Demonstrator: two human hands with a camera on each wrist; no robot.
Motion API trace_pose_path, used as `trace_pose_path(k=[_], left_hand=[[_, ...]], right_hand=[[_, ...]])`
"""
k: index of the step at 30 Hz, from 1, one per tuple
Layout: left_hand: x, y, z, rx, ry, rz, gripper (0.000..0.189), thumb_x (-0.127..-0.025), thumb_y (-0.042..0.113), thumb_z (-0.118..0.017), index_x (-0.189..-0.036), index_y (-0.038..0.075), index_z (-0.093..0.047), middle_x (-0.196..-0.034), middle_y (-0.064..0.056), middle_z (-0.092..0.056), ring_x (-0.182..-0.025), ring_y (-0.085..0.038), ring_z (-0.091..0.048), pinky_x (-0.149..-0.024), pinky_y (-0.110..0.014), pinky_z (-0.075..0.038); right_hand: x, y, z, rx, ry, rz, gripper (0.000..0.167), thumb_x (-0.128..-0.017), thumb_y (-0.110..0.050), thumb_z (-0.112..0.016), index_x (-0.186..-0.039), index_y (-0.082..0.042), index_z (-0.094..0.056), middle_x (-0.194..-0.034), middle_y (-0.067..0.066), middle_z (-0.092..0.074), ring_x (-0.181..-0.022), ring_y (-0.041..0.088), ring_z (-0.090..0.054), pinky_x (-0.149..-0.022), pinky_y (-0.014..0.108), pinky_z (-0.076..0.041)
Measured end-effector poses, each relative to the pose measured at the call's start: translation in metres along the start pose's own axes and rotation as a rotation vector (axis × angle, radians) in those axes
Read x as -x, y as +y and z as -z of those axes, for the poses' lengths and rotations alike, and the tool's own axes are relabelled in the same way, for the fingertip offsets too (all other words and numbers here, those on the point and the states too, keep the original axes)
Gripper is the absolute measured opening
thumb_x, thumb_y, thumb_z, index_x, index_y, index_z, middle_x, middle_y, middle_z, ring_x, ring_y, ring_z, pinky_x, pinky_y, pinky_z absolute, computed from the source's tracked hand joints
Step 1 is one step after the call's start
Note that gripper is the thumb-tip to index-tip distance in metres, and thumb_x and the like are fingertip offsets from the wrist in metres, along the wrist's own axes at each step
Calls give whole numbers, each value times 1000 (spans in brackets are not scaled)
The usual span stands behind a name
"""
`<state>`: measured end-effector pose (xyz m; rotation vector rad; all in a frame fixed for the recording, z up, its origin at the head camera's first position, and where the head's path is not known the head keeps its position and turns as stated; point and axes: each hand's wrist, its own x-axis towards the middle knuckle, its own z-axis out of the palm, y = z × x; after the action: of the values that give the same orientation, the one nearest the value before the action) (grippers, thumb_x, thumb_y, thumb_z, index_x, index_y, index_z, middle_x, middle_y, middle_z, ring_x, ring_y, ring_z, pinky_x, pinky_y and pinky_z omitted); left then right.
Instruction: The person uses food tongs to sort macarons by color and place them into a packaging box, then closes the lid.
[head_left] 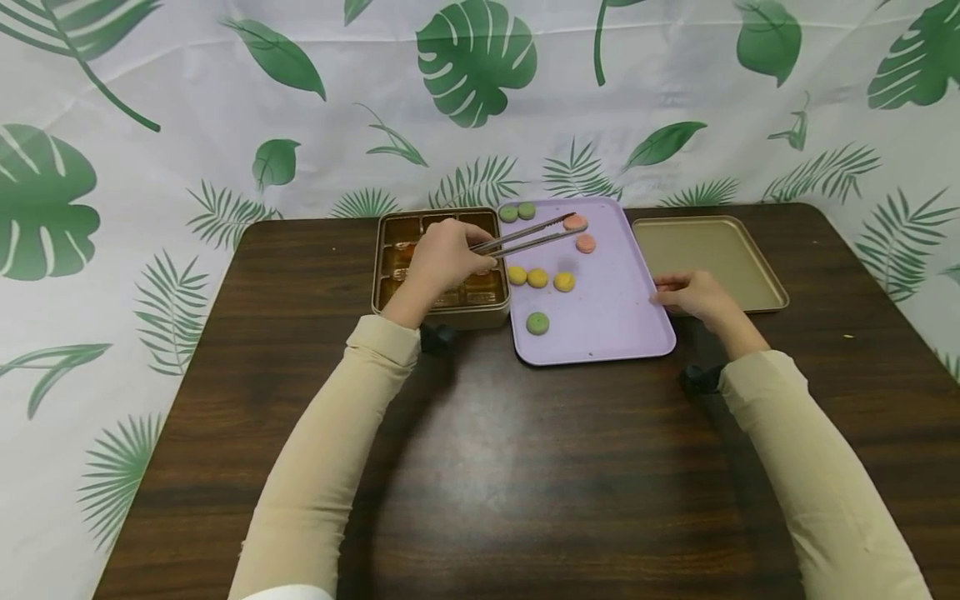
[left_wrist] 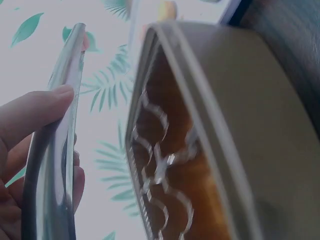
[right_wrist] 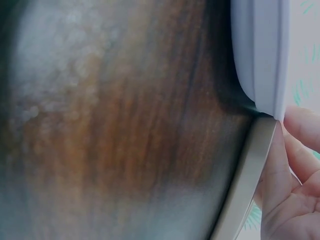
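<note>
My left hand [head_left: 447,254] grips metal tongs [head_left: 525,237] above a brown divided box [head_left: 472,317]. The tongs point right, over a lilac tray [head_left: 615,300], with a pink macaron [head_left: 575,222] between their tips. In the left wrist view, the thumb presses along the tongs [left_wrist: 52,150] beside the box wall [left_wrist: 270,125]. My right hand [head_left: 693,296] pinches the tray's right edge; in the right wrist view its fingers [right_wrist: 302,127] are at the rim. Another pink macaron [head_left: 586,243], several yellow macarons [head_left: 537,277] and green macarons [head_left: 537,323] lie on the tray.
A gold lid-like tray [head_left: 708,250] lies at the right, partly behind my right hand. The dark wooden table [head_left: 480,467] reaches back to a leaf-print cloth [head_left: 480,108]. Orange-red pieces [head_left: 405,250] show inside the box compartments.
</note>
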<state>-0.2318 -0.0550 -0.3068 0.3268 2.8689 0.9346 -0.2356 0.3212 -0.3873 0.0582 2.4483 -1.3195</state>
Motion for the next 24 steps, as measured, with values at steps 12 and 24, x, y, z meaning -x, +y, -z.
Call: trace_pose_path(k=[12, 24], left_hand=[[27, -40, 41, 57, 86, 67, 42, -86, 27, -71, -125, 13, -65, -125, -12, -65, -93, -31, -65, -83, -42, -50], [64, -90, 70, 53, 163, 127, 42, -85, 28, -72, -122, 9, -67, -119, -19, -66, -99, -31, -63, -79, -44, -49]], right_hand=[[2, -6, -2, 50, -1, -31, 54, -92, -9, -61, -134, 19, -41, -73, -24, -55, -70, -11, -53, -66, 9, -49], [1, -2, -1, 34, -14, -37, 57, -92, -10, -61, -136, 19, -38, -73, -25, -54, -70, -12, -53, -67, 9, -49]])
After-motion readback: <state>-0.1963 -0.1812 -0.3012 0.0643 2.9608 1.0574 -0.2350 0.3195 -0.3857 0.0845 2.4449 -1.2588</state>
